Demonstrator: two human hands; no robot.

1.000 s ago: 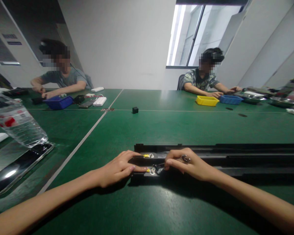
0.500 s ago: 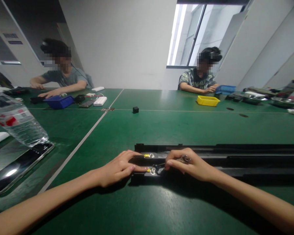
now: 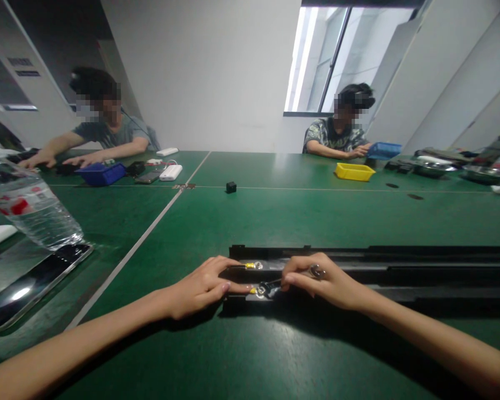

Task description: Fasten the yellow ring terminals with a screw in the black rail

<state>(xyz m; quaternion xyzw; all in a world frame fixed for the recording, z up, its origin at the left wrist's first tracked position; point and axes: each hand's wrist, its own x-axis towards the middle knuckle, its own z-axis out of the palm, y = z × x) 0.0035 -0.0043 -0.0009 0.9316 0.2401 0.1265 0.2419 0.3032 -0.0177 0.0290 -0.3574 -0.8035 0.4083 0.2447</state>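
A long black channel-shaped housing [image 3: 337, 256] lies across the table. At its left end sit two ring terminals, the far yellow one [image 3: 250, 265] and the near yellow one [image 3: 253, 290], each by a round metal fastener. With fingers stretched out, my left hand [image 3: 198, 289] presses a fingertip at each yellow terminal. My right hand [image 3: 323, 280] is closed around a small wrench [image 3: 269, 288]. The wrench's dark head is at the near fastener, and a shiny end shows at my knuckles. Most of its handle is hidden by my fingers.
To the left are a water bottle [image 3: 37, 200] and a phone [image 3: 33, 286]. Farther back stand a black cube [image 3: 231, 187], a blue bin [image 3: 102, 174] and a yellow bin [image 3: 354, 172]. Two co-workers sit across the green table [image 3: 183, 361].
My hands and the housing hold nearly the same place; the wrench head shifts very slightly. The left co-worker's one arm has reached farther left.
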